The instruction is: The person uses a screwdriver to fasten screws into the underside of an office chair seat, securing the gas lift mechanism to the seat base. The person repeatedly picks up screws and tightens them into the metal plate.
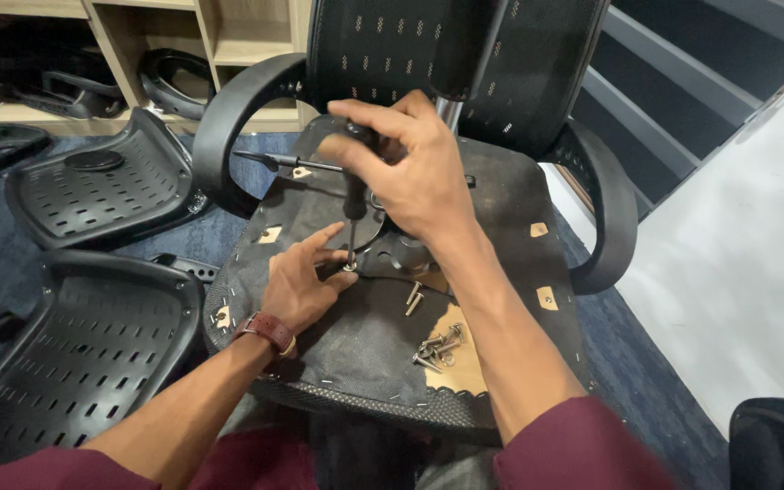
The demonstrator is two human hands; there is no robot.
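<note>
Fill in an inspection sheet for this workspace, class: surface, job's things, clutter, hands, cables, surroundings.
Surface: upturned chair seat underside, black fabric, stapled edge.
Job's things: screwdriver upright on a screw; metal seat plate.
Clutter: loose screws and two more on the seat.
Hands: right hand grips the screwdriver; left hand steadies the screw.
Cables: nothing seen.
Surroundings: black plastic chair backs on blue carpet; wooden shelves; armrests.
</note>
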